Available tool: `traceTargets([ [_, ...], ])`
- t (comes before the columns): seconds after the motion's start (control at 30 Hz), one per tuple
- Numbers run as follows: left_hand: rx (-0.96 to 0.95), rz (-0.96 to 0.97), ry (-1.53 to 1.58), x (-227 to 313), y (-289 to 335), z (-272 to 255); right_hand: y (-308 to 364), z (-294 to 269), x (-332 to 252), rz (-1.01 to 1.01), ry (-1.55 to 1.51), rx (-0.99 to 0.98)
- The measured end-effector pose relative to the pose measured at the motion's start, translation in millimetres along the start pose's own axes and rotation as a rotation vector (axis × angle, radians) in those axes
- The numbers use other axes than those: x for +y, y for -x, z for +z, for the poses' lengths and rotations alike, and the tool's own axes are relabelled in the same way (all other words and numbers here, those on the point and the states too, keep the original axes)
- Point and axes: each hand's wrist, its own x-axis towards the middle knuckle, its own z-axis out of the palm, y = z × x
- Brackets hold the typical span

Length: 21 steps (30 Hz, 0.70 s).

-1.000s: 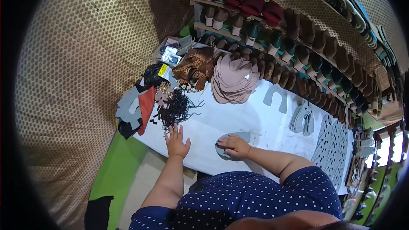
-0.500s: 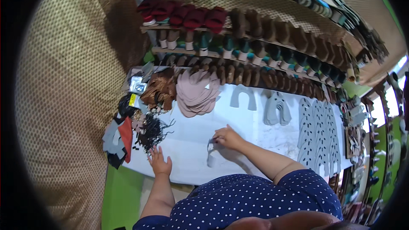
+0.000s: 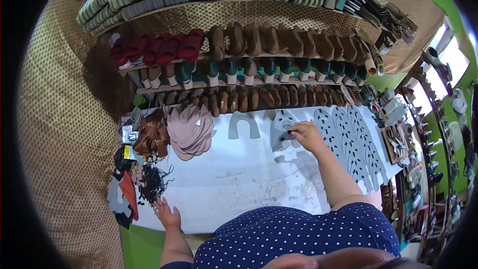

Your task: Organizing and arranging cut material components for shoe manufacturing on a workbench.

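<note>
My right hand (image 3: 307,136) is over the stack of grey U-shaped pieces (image 3: 277,129) at the back of the white table, right of its middle. Its thumb and fingers are pinched on a grey cut piece with dark marks, which overlaps the stack; much of it is hidden by the hand. My left hand (image 3: 168,215) is at the table's front left edge with its fingers spread and nothing in it. Nearest to it is a tangled heap of black strips (image 3: 155,182). Beside the stack, to its left, a single grey arch-shaped piece (image 3: 233,128) lies flat.
Pink cut pieces (image 3: 189,134) and brown pieces (image 3: 152,137) are piled at the back left. Long rows of overlapping grey pieces with black spots (image 3: 353,139) cover the right side. Behind the table rise shelves with red slippers (image 3: 162,47) and brown shoe forms (image 3: 294,42).
My right hand has moved from the table's middle to the back right with the grey piece, onto the grey stack. The view has shifted; my left hand stays by the black strips.
</note>
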Motion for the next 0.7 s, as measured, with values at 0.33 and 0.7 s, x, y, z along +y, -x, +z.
traceTargets([
  [0.33,0.0,-0.015,0.013,9,-6,-3,-104,87,157,0.482,0.087,-0.177],
  [0.7,-0.021,-0.017,0.019,5,-2,-4,-127,131,121,0.73,0.265,0.012],
])
